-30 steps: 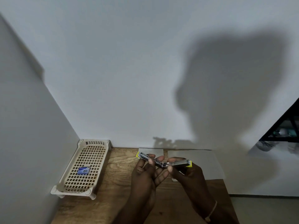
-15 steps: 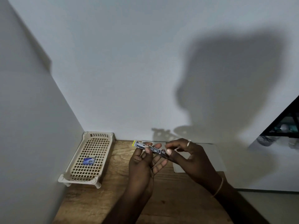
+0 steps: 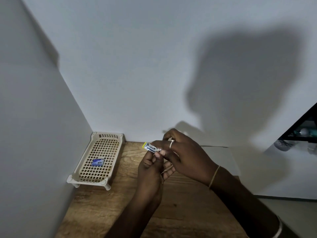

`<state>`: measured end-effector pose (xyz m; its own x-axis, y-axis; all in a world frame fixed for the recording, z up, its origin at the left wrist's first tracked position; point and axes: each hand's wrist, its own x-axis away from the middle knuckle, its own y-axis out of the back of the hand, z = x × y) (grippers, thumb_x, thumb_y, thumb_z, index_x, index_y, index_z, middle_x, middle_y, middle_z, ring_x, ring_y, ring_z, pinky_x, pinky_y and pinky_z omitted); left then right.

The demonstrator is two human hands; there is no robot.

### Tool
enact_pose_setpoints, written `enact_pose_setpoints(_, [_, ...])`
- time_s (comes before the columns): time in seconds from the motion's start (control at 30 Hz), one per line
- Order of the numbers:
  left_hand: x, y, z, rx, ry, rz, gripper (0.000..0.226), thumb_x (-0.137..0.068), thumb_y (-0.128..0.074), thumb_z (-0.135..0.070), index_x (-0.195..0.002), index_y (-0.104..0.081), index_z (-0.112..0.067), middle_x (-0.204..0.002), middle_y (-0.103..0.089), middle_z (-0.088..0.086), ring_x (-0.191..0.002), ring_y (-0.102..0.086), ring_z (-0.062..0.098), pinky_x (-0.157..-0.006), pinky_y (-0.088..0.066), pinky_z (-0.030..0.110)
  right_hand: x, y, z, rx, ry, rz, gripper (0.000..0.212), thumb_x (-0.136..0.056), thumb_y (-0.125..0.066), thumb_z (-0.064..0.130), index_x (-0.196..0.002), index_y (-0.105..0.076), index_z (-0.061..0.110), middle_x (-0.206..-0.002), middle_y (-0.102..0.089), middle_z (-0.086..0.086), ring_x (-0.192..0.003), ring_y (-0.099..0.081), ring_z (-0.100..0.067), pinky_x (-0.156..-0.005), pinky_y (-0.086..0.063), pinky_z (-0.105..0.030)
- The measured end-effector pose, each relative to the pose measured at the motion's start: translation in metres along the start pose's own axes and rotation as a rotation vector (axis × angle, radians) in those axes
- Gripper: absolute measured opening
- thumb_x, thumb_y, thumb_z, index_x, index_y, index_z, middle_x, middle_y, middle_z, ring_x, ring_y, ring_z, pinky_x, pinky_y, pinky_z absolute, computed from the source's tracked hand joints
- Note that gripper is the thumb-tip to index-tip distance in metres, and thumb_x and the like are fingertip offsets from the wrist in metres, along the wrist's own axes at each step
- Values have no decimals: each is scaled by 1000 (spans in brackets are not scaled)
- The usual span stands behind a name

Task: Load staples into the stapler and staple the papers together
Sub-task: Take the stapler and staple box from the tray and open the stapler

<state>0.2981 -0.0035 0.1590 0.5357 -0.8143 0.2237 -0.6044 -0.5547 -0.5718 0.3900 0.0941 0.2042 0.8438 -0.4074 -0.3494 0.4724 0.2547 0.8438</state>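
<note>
A small metal stapler (image 3: pixel 151 147) with a yellow tip is held above the wooden table, folded nearly closed. My left hand (image 3: pixel 151 169) grips it from below, thumb on its side. My right hand (image 3: pixel 181 154) covers its right end from above, fingers curled over it. White papers (image 3: pixel 221 158) lie flat on the table behind and to the right of my hands, partly hidden by them. A small blue staple box (image 3: pixel 98 162) sits in the cream basket at the left.
The cream lattice basket (image 3: pixel 89 176) stands in the left corner against the white walls. The wooden table (image 3: pixel 106 208) extends toward me. A dark shelf (image 3: pixel 303 133) with objects is at the far right, beyond the table edge.
The stapler was spread wide open between both hands; it has been folded together. My right hand moved left and over its top. The view shifted so the basket sits further right.
</note>
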Motion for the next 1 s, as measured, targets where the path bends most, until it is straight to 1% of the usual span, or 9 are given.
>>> enact_pose_setpoints(0.07, [0, 1, -1, -11, -8, -1, 27, -103, -49, -25, -121, -66, -13, -111, -76, 10, -92, -76, 27, -69, -62, 33, -5, -1, 2, 28, 8, 32, 36, -99, -52, 27, -130, -60, 43, -113, -53, 8, -88, -58, -14, -73, -52, -37])
enact_pose_setpoints(0.2, [1, 6, -2, -29, -8, -15, 32, -101, -52, -29, -125, -66, -13, -115, -75, 11, -97, -76, 31, -73, -62, 38, -9, -2, 5, 37, 20, 74, 40, -96, -42, 29, -128, -64, 40, -113, -56, 7, -90, -58, -12, -72, -51, -37])
enact_pose_setpoints(0.3, [3, 9, -4, -38, -8, -12, 33, -96, -55, -32, -121, -68, -13, -113, -76, 10, -98, -75, 33, -74, -62, 40, -10, -5, 5, 50, 23, 80, 36, -97, -50, 24, -128, -62, 39, -112, -56, 7, -91, -58, -12, -73, -50, -36])
enact_pose_setpoints(0.37, [4, 10, -4, -44, -6, -10, 32, -94, -57, -32, -116, -69, -13, -109, -76, 9, -92, -76, 30, -71, -62, 38, -11, -6, 4, 49, 23, 77, 37, -97, -54, 21, -129, -60, 39, -111, -55, 7, -93, -58, -13, -76, -49, -36])
enact_pose_setpoints(0.5, [3, 13, -3, -57, -2, -10, 34, -92, -58, -33, -116, -68, -12, -108, -75, 13, -89, -77, 28, -69, -62, 36, -12, -8, 4, 18, 24, 90, 37, -97, -54, 21, -129, -60, 38, -111, -57, 8, -94, -60, -15, -76, -49, -37])
enact_pose_setpoints(0.63, [4, 15, 0, -93, 12, -8, 33, -93, -57, -33, -116, -69, -12, -110, -75, 17, -89, -75, 32, -72, -62, 37, -15, -10, 3, 9, 23, 94, 31, -97, -54, 20, -122, -61, 36, -109, -58, 8, -92, -62, -18, -75, -51, -40])
enact_pose_setpoints(0.77, [6, 13, 1, -127, 22, 18, 31, -95, -57, -32, -115, -69, -11, -101, -77, 11, -83, -77, 26, -70, -62, 33, -18, -10, 1, -2, 21, 104, 32, -91, -55, 13, -115, -60, 34, -106, -58, 7, -85, -62, -23, -71, -52, -43])
enact_pose_setpoints(0.87, [6, 13, 0, -137, 39, 7, 25, -100, -55, -28, -112, -70, -12, -98, -77, 10, -84, -76, 26, -69, -61, 32, -19, -11, 0, -42, -1, 120, 29, -89, -56, 11, -106, -59, 35, -102, -57, 10, -84, -61, -20, -71, -51, -42])
enact_pose_setpoints(1.0, [6, 14, 0, -135, 64, -37, 21, -104, -53, -24, -108, -71, -12, -97, -76, 11, -82, -73, 26, -69, -62, 32, -18, -11, 0, -105, -9, 139, 17, -90, -56, 11, -95, -57, 27, -92, -54, 10, -84, -55, -15, -73, -49, -41])
